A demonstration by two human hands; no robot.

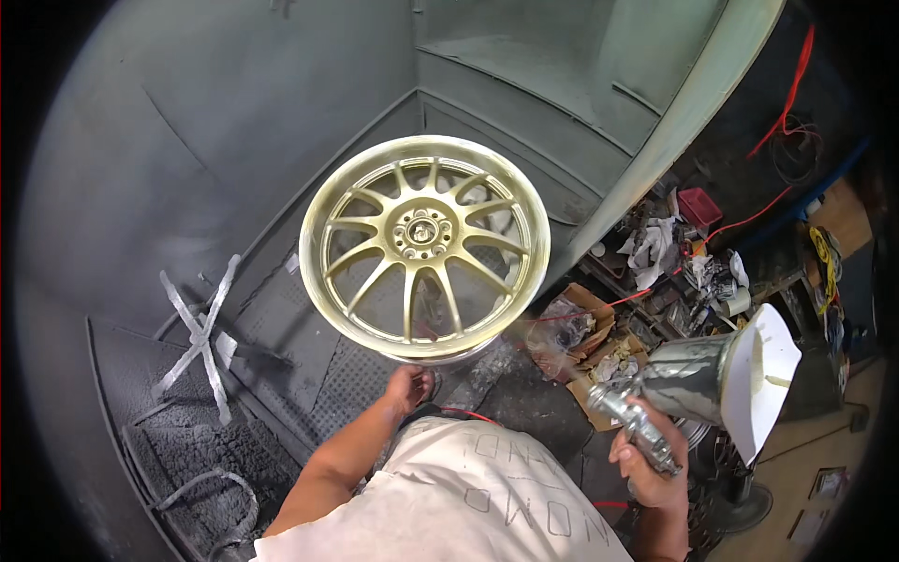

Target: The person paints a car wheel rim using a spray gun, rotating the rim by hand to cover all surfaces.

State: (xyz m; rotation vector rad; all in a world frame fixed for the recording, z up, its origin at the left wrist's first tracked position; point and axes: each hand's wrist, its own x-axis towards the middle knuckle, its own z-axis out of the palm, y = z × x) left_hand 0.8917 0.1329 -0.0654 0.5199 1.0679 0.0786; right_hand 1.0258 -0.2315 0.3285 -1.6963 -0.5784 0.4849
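A gold multi-spoke car wheel rim [409, 302] faces up in front of me, its centre hub and bolt holes showing. Just under its near edge is my left hand [409, 386], fingers curled; what they close on is hidden. My right hand [653, 456] grips a metal spray gun [629, 419] at the right, apart from the wheel. A dull metal paint cup [684, 367] is attached to the gun, with white paper [770, 375] around its mouth. Faint mist hangs between the nozzle and the rim's near right side.
Grey booth walls [272, 84] stand behind and left. A paint-crusted cross-shaped stand [199, 342] is at the left. Cluttered shelves [670, 318], a torn cardboard box [585, 328] and a red hose [796, 84] lie to the right. A dark round base [740, 506] sits below the gun.
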